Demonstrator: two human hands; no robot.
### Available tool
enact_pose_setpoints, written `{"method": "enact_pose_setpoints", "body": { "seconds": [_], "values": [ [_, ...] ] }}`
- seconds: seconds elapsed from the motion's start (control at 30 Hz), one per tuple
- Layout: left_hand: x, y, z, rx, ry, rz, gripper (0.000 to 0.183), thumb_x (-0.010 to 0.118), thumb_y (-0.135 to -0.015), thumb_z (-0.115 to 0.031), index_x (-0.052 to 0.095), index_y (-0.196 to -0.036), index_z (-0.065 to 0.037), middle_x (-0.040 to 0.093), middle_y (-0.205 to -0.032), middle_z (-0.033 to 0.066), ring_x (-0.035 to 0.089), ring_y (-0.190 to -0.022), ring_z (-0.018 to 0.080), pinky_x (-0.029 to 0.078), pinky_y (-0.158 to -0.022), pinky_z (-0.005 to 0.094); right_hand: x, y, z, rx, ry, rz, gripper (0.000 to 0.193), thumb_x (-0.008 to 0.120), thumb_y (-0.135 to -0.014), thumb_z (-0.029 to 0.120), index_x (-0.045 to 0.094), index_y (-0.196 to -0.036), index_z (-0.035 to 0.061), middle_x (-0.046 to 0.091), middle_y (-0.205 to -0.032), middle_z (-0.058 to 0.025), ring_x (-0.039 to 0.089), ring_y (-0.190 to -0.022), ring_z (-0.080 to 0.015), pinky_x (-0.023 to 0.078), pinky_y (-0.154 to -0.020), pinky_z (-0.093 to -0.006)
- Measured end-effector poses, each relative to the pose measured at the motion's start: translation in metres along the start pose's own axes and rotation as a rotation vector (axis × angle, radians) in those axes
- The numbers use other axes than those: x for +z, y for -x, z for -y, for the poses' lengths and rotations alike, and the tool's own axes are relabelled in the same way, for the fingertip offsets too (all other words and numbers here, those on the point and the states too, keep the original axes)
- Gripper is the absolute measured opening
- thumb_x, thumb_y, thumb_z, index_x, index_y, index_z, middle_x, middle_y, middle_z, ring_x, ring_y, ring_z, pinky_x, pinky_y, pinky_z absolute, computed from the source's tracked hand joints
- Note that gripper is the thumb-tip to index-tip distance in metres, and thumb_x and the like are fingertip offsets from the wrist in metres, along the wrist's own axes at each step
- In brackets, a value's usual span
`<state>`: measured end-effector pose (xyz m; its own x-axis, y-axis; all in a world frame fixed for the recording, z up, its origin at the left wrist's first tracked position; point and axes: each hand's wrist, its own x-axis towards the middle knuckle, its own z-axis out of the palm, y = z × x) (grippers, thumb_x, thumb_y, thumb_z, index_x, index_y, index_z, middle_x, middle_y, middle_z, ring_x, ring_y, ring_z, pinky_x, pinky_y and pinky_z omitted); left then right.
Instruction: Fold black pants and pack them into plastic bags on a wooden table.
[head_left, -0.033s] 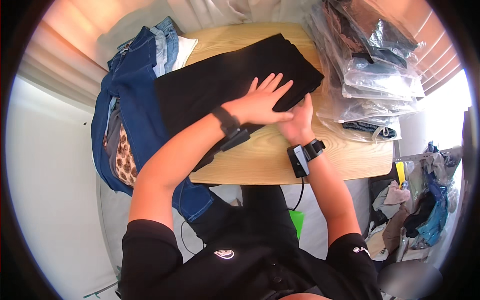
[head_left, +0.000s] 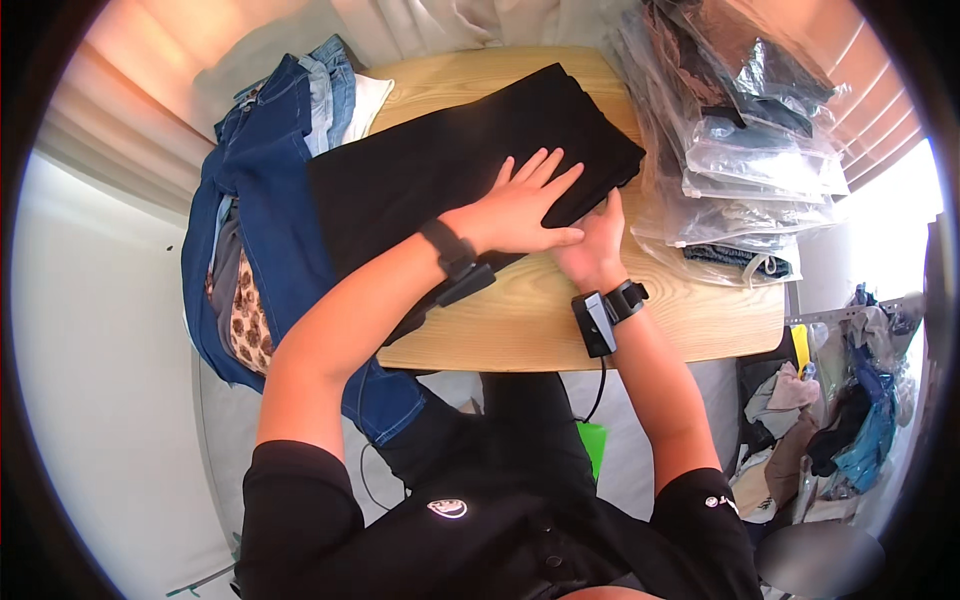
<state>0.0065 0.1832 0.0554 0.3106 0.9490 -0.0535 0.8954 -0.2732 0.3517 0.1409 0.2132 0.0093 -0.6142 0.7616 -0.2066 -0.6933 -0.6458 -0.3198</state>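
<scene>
The wooden table (head_left: pixel 480 335) is the work surface and spans the space directly in front of the person. The black folded garment (head_left: pixel 430 150) lies diagonally across its middle, its narrow end toward the right; this central position presumably keeps it within reach of both hands. A dark blue denim garment (head_left: pixel 280 190) is draped at the table's left side, over other clothing that includes a leopard-print fabric (head_left: pixel 250 315). A stack of clear plastic bags (head_left: pixel 760 175) with clothing inside occupies the right side, apart from the left-hand pile, which likely keeps the middle available for handling. The left hand (head_left: pixel 510 213) rests palm down on the black garment near its right-hand end; the contact probably steadies the layers. Its four fingers are extended and moderately spread, lying flat on the cloth and pinching nothing visible; its thumb points sideways toward the other hand, and whether the two touch cannot be told. The right hand (head_left: pixel 590 245) is turned palm up at the garment's near edge, apparently to support that edge from below. Its thumb stands up beside the edge; the remaining fingers are hidden under the cloth, so their spread or grip cannot be determined. Each wrist carries a strapped black device (head_left: pixel 600 322).
</scene>
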Motion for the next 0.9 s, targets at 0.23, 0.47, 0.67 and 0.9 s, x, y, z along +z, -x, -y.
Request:
{"method": "enact_pose_setpoints", "body": {
  "seconds": [0.23,0.47,0.67,0.9],
  "values": [
    [-0.019,0.077,-0.021,-0.014,-0.067,0.073,0.087,0.068,-0.079,-0.036,0.019,-0.147,-0.013,0.015,-0.15,0.0225,0.013,-0.14,0.038,0.014,-0.111,0.0538,0.006,0.006,0.004,-0.011,-0.129,0.121,0.073,0.035,-0.09,0.061,0.032,-0.141,0.0078,0.035,-0.145,-0.0085,0.033,-0.132,-0.0268,0.025,-0.11,-0.0407],
    [-0.026,0.194,-0.034,-0.437,-0.283,-0.025,0.085,0.074,-0.07,-0.018,0.03,-0.142,-0.008,0.027,-0.145,0.0202,0.024,-0.136,0.0374,0.021,-0.109,0.0535,-0.002,-0.003,0.01,-0.157,0.333,-0.074,0.051,0.061,-0.089,0.034,0.046,-0.127,0.0024,0.052,-0.129,-0.0086,0.051,-0.116,-0.0211,0.039,-0.099,-0.0363],
    [0.03,0.225,-0.032,-0.497,-0.098,-0.476,0.065,0.064,-0.063,0.008,0.049,-0.125,-0.007,0.047,-0.124,0.0126,0.044,-0.118,0.0332,0.044,-0.095,0.0389,-0.009,-0.009,0.008,-0.149,0.216,-0.194,0.031,0.053,-0.09,0.015,0.052,-0.117,-0.0001,0.057,-0.12,-0.0098,0.055,-0.11,-0.024,0.043,-0.096,-0.0379],
    [0.036,0.236,-0.031,-0.493,-0.107,-0.564,0.064,0.061,-0.058,0.015,0.054,-0.118,-0.007,0.049,-0.118,0.0102,0.048,-0.112,0.032,0.046,-0.09,0.039,-0.001,0.007,0.025,-0.185,0.545,-0.265,0.034,0.056,-0.087,0.017,0.051,-0.117,0.0007,0.059,-0.112,-0.0079,0.057,-0.105,-0.0225,0.047,-0.089,-0.0364]
  ]
}}
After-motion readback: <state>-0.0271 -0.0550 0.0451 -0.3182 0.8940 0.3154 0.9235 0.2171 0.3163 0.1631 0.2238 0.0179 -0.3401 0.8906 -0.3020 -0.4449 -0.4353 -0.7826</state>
